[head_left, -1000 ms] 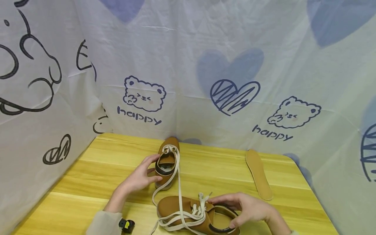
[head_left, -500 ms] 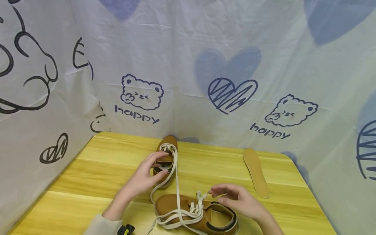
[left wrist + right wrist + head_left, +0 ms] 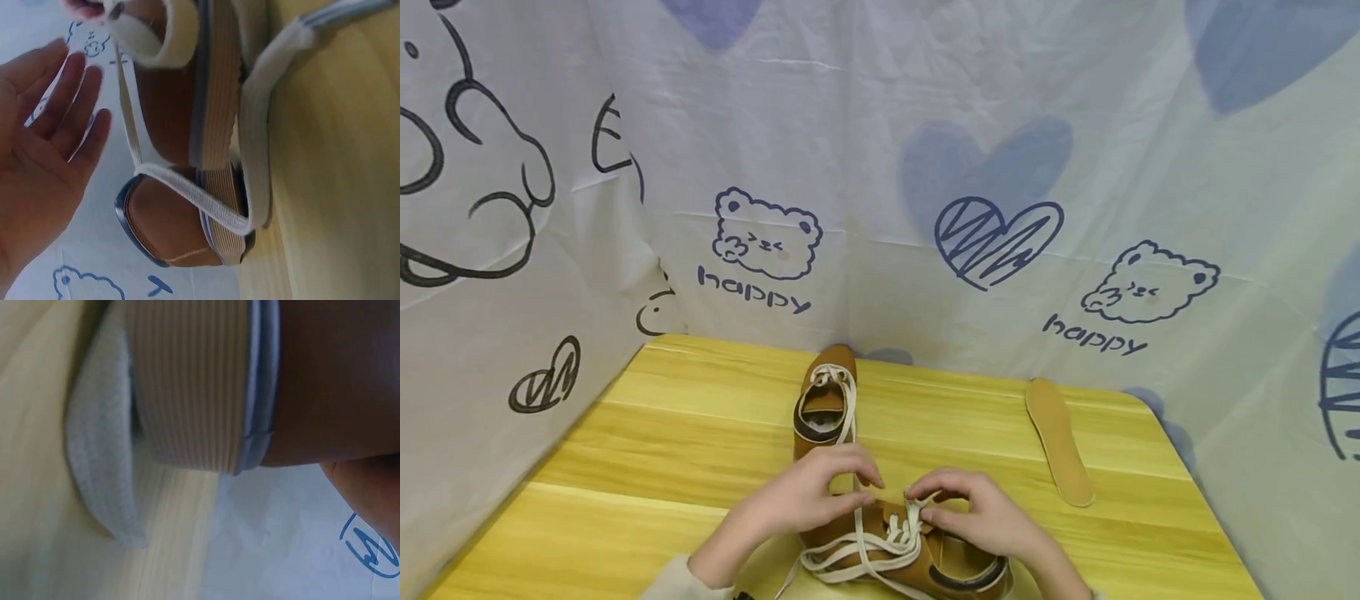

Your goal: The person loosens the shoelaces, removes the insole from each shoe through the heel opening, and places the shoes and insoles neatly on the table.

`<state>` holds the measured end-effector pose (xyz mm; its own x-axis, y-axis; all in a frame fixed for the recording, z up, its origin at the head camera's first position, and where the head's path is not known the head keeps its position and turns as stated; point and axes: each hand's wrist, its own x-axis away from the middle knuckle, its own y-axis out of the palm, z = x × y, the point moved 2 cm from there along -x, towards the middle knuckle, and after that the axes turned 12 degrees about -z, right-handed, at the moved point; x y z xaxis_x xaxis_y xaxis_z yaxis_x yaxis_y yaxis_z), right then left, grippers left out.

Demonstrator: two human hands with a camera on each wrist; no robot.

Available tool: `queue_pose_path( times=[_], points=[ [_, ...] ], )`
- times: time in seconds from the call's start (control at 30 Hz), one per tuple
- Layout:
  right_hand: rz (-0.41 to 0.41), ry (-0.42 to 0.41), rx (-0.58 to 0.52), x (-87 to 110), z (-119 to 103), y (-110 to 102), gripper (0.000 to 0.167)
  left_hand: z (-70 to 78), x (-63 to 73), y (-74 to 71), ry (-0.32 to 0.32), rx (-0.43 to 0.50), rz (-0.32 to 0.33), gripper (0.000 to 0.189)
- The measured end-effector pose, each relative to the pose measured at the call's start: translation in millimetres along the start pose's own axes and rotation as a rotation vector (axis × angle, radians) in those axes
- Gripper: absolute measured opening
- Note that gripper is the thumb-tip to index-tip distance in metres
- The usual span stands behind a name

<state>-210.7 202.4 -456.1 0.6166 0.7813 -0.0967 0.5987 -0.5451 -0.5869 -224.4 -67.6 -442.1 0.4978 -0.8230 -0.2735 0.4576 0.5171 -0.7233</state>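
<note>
While left grip (image 3: 812, 492) arches relaxed and empty | right grip (image 3: 981, 510) bends over laces (image 3: 913, 535) | pinching: can't tell

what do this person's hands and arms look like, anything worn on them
The left hand and right hand are bare, with no gloves or rings showing. The left sleeve is plain pale beige; the right sleeve barely shows at the bottom edge.

The near shoe (image 3: 917, 573) lies sideways on the table (image 3: 647, 433) at bottom centre, toe to the left, laces (image 3: 912, 533) across it. Behind it, left of centre, stands the far shoe (image 3: 820, 403), toe towards the cloth (image 3: 865, 167); the insole (image 3: 1060, 442) lies right of both. The left hand (image 3: 820, 492) is over the near shoe's toe, the right hand (image 3: 977, 508) by its laces.
</note>
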Motion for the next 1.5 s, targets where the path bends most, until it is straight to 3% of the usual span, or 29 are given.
queue_pose_path(
  times=[0.13, 0.3, 0.43, 0.7, 1.0, 1.27, 1.4, 1.5],
  points=[
    [-0.036, 0.009, 0.016, -2.6, -1.3, 0.2, 0.023, 1.4, -0.6, 6.8, -0.040, -0.016, -0.143, 0.012],
    [-0.068, 0.023, -0.002, -2.6, -1.6, 0.2, 0.023, 4.2, 1.5, 12.1, -0.015, -0.181, -0.184, 0.012],
    [-0.082, -0.006, -0.024, -2.0, -1.5, -0.1, 0.020, 6.4, 5.7, 13.9, -0.021, -0.299, -0.183, 0.015],
    [-0.061, -0.013, -0.051, -1.0, -1.0, -0.7, 0.012, 5.1, 18.3, 7.3, -0.078, -0.338, -0.151, 0.014],
    [0.005, -0.051, -0.027, 1.4, -1.4, -3.2, 0.011, -1.5, 45.3, -21.6, -0.163, -0.421, -0.110, 0.014],
    [0.036, -0.002, -0.010, 6.7, 4.7, -10.2, 0.013, -11.5, 60.4, -40.6, -0.296, -0.573, -0.054, 0.020],
    [0.035, 0.005, -0.031, 8.1, 7.5, -13.1, 0.014, -12.9, 56.8, -38.4, -0.292, -0.554, -0.034, 0.018],
    [0.031, -0.001, -0.044, 8.6, 8.4, -14.9, 0.015, -12.2, 48.3, -33.0, -0.262, -0.458, -0.008, 0.018]
  ],
)
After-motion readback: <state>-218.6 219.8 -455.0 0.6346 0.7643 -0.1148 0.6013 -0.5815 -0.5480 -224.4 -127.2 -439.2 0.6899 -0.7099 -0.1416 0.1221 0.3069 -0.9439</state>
